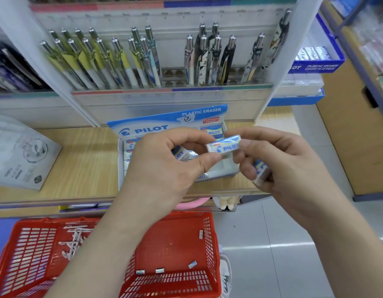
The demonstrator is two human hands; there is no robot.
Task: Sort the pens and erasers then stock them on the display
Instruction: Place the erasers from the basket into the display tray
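Both my hands meet over a blue and white Pilot eraser box [164, 123] on the wooden shelf. My left hand [164, 166] and my right hand [278, 162] pinch one wrapped Pilot eraser [223, 146] between their fingertips. Another eraser [183, 153] lies in my left palm. A further eraser [261, 171] is curled in my right hand's lower fingers. Erasers fill the left side of the box. Pens [113, 59] stand in the display rack above.
A red plastic basket [209, 244] sits below the shelf, holding several loose erasers [160, 270] and some pens [75, 239]. A white packet [20, 155] lies on the shelf at left. Another blue eraser box [315, 65] stands at the right.
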